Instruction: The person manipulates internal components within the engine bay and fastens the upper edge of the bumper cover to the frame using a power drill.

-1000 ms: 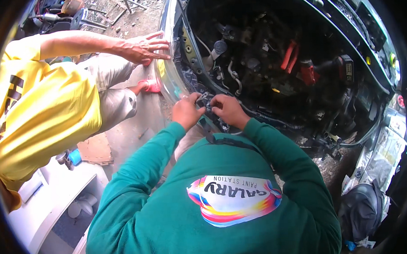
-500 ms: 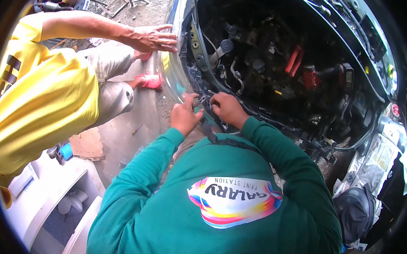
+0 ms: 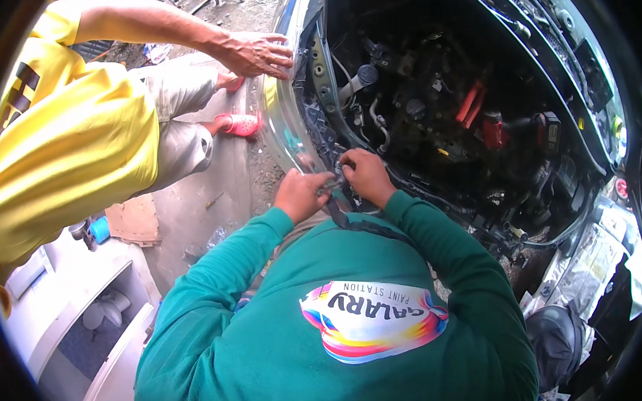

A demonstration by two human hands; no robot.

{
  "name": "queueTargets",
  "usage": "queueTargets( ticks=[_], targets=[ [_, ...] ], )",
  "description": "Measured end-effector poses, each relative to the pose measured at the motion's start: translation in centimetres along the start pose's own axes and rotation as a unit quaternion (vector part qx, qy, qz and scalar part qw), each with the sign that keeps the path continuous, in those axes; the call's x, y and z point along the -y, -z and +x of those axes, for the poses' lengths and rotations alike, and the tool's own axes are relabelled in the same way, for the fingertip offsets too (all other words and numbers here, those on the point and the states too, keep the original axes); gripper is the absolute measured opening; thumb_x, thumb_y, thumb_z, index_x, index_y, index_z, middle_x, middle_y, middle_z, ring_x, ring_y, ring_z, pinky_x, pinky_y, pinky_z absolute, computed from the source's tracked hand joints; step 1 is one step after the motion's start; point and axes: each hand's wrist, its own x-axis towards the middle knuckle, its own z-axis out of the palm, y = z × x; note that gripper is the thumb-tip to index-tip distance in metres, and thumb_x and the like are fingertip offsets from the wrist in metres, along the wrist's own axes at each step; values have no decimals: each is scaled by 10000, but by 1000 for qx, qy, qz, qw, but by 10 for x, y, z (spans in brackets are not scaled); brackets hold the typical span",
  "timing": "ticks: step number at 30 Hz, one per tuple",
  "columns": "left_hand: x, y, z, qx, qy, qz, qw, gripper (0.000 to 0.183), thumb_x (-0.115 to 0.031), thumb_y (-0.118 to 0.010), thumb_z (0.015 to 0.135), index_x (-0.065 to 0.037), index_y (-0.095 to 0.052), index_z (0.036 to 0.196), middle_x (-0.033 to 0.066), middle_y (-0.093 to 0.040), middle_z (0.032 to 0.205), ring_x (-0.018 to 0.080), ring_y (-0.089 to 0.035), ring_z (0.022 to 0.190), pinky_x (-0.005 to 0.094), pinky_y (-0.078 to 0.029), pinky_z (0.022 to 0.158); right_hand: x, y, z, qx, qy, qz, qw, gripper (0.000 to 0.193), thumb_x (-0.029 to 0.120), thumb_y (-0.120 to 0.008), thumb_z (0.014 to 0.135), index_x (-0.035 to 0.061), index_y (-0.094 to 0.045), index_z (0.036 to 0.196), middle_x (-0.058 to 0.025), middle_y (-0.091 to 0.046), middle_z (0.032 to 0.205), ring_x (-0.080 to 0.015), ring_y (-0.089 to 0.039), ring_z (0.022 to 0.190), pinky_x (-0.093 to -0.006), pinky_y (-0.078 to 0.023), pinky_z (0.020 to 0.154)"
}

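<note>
My left hand [image 3: 304, 194] is closed, thumb and fingers pinched at a small dark part whose kind is too small to tell. Right beside it, my right hand [image 3: 367, 175] has its fingers curled at the same spot; what they grip is hidden. Both hands are at the inner edge of a clear, curved headlight [image 3: 280, 120] on the front of a car. Below them a dark strip or cable [image 3: 338, 215] runs down against my green shirt. A co-worker's hand [image 3: 261, 54] rests on the far end of the headlight.
The open engine bay [image 3: 416, 74] holds a red-handled tool [image 3: 469, 105] and a red-and-black power tool [image 3: 493, 131]. On the left stands a co-worker in yellow [image 3: 75, 154], above a white cabinet [image 3: 74, 297]. A black bag [image 3: 555, 337] lies at lower right.
My left hand has turned and closed in, its fingers now pointing toward my right hand. The right hand's fingers have drawn closer in. The whole view has shifted slightly.
</note>
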Motion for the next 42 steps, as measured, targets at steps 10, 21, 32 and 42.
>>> queueTargets(
  ticks=[10, 21, 32, 42],
  targets=[
    [-8, -22, -2, 122, -89, 131, 980, 768, -395, -672, 951, -151, -392, 1624, 68, -764, 907, 242, -727, 951, 438, -442, 895, 1, 7, 8, 48, 58, -78, 994, 142, 129, -660, 913, 43, -721, 1009, -192, -698, 1010, -404, -668, 1000, -498, -540, 896],
    [-15, -28, 5, 106, -67, 119, 985, 649, -338, -683, 902, -67, -545, 1475, 107, -759, 876, 296, -724, 911, 476, -454, 951, -5, 9, 23, 101, 91, -100, 986, 118, 98, -684, 902, 38, -696, 1004, -199, -692, 995, -405, -666, 1007, -512, -532, 890],
    [-14, -36, 2, 115, -50, 109, 986, 746, -316, -709, 869, -49, -483, 1528, 145, -770, 925, 350, -716, 979, 507, -438, 969, -2, 4, 18, 90, 95, -117, 984, 119, 95, -677, 905, 23, -655, 998, -219, -676, 956, -426, -667, 966, -521, -534, 863],
    [-7, -27, -5, 127, -86, 120, 981, 768, -342, -686, 922, -57, -414, 1582, 153, -756, 969, 328, -716, 999, 479, -440, 955, 14, -1, 27, 142, 80, -285, 944, 197, 214, -658, 941, 31, -638, 1011, -204, -725, 895, -421, -707, 910, -544, -560, 790]
  ],
)
